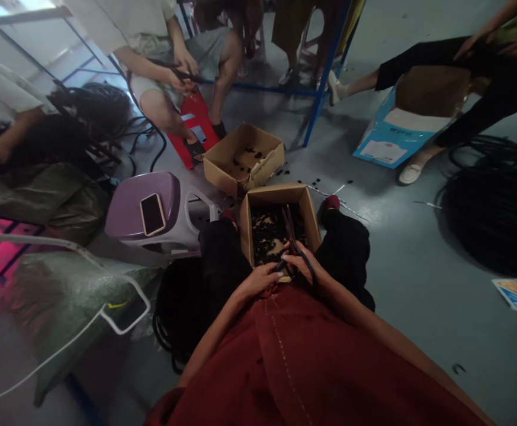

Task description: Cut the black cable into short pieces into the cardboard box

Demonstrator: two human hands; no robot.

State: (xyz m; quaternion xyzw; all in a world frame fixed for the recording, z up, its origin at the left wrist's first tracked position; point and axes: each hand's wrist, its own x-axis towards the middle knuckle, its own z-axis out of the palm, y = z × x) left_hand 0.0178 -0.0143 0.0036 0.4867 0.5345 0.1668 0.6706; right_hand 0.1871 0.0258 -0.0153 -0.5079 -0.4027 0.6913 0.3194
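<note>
My right hand (303, 264) is closed round the dark handles of a pair of scissors (289, 223), whose blades point away from me over a cardboard box (313, 226). Close beside it, my left hand (259, 280) pinches a small black piece (279, 266); its exact kind is too small to make out. The two hands nearly meet above the near edge of the box. Inside that box lie many black scraps (265, 228), with bare cardboard showing between them. The box stands on the floor between my feet.
A second cardboard box (214, 164) adjoins the first. To the left, a phone (152, 214) lies on a purple-topped stool (122, 204). Black tubing coils (493, 207) rest at right, near a blue box (380, 139). Other people sit around a blue-framed table (318, 109).
</note>
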